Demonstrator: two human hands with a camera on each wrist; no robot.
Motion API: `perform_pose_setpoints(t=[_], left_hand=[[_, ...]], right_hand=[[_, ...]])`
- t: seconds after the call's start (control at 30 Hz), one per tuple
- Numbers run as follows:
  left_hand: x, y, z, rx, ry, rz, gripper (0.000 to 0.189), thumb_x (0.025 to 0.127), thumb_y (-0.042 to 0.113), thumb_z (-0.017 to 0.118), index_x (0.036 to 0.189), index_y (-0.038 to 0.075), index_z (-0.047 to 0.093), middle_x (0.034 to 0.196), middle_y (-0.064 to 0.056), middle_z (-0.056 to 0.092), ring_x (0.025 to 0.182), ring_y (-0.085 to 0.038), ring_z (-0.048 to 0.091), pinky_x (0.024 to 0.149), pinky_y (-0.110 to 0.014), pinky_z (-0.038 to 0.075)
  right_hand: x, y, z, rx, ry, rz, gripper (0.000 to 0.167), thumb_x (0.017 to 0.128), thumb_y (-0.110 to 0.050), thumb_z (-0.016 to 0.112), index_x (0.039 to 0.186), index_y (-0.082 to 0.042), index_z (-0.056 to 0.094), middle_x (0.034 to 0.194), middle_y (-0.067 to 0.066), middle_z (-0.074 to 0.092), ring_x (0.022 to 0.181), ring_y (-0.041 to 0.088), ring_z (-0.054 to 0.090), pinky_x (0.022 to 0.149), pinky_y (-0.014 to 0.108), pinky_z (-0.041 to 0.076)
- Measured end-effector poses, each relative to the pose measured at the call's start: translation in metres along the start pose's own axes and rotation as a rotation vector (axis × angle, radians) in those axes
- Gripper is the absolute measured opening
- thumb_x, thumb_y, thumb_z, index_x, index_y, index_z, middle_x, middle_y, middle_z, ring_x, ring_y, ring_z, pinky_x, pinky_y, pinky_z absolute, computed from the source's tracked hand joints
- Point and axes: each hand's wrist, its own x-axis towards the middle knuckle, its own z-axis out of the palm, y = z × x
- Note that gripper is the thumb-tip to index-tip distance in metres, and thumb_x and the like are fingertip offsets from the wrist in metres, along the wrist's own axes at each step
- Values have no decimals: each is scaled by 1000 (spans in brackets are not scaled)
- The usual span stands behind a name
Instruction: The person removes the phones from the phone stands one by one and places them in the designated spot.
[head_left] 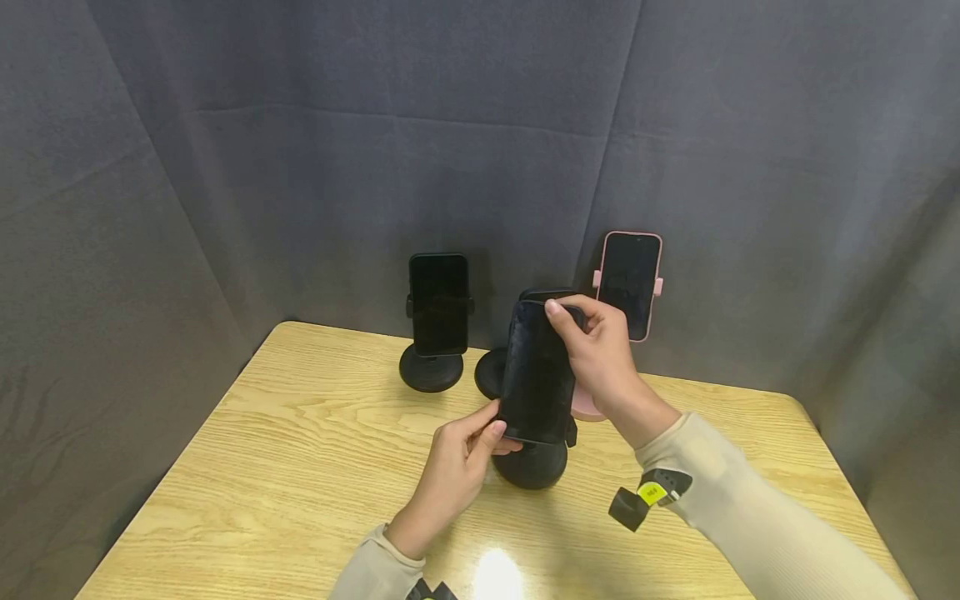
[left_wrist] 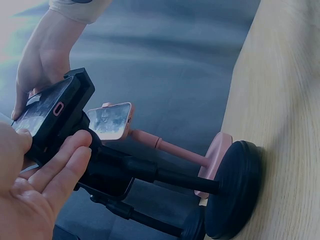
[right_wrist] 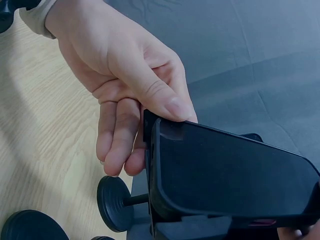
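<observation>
Black phone (head_left: 536, 375) reaches from left hand (head_left: 452, 462) below to right hand (head_left: 606, 358) above.

Cream long sleeves (head_left: 757, 508); right one bears black strap (head_left: 678, 481), yellow-green tag (head_left: 652, 493), boxy black module (head_left: 628, 509)

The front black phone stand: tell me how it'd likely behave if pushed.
Pushed high, the stand may tip: its phone sits above the round base on a slim stem. Pushed low, it would probably slide, as the base is a broad disc. The straight stem looks stiff rather than floppy.
</observation>
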Motion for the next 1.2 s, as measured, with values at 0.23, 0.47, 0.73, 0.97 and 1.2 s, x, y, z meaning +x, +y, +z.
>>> perform_pose_setpoints(t=[0.23, 0.47, 0.73, 0.97, 1.2], left_hand=[[-1, 0, 0, -10, 1, 8, 45, 106, 18, 51, 141, -11, 50, 97, -24, 77, 88, -33, 77, 87, -35, 61], [-1, -2, 1, -36, -8, 9, 44, 106, 18, 51, 141, -10, 51, 106, -26, 75, 89, -34, 77, 86, -30, 61], [-1, 0, 1, -29, 25, -9, 45, 106, 17, 51, 140, -13, 50, 100, -27, 75, 88, -35, 77, 83, -29, 62], [-2, -3, 6, -19, -7, -13, 41, 106, 18, 53, 137, -8, 56, 109, -25, 74, 89, -32, 77, 83, -26, 62], [-2, -2, 7, -16, 45, -56, 32, 103, 14, 59, 129, -2, 65, 117, -22, 73, 89, -28, 77, 80, -24, 62]], right_hand=[[2, 2, -3, 82, -65, 17, 22, 103, -16, 60, 108, 3, 70, 82, -16, 72, 75, 2, 70, 72, 21, 60], [2, 2, -4, 74, -77, 9, 23, 103, -17, 59, 111, 3, 68, 78, -17, 72, 72, 2, 70, 70, 21, 60], [0, 1, 1, 68, 12, -83, 20, 102, -13, 61, 105, 6, 69, 76, -18, 70, 71, 1, 67, 69, 20, 59], [8, -8, -11, 161, 112, -101, 16, 103, -13, 60, 91, -19, 70, 72, -14, 71, 65, 2, 70, 65, 20, 59], [11, -12, -26, 159, 117, -100, 17, 104, -17, 59, 91, -21, 70, 72, -13, 73, 63, 4, 72, 61, 21, 60]])
